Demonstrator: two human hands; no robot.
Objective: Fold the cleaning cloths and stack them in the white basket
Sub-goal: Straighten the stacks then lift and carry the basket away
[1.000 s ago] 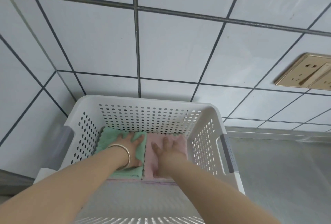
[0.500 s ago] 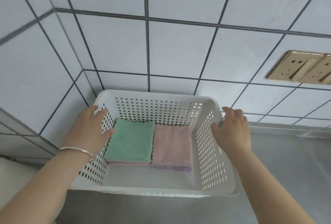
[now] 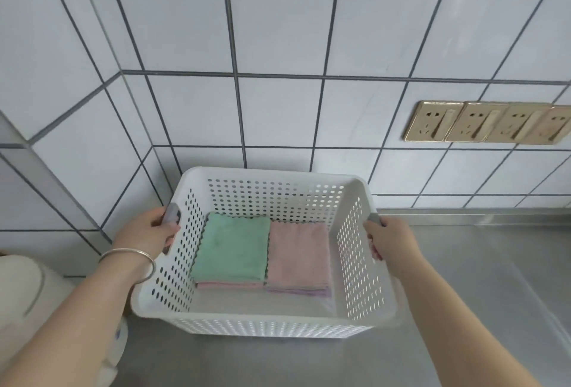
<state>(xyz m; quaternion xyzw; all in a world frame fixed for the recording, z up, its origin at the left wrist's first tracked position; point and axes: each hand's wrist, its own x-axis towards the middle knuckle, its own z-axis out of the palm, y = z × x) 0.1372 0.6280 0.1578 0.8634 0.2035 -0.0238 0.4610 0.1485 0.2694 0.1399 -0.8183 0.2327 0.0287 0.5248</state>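
Fingers [image 3: 160, 219] round basket [image 3: 272, 326] handles, crosswise

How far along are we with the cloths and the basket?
Done: two folded stacks lie side by side in the white basket, a green cloth topping one, a pink cloth the other. In hand: the left hand and right hand each grip a grey side handle. Left: no unfolded cloths show on the steel counter, so folding looks finished.
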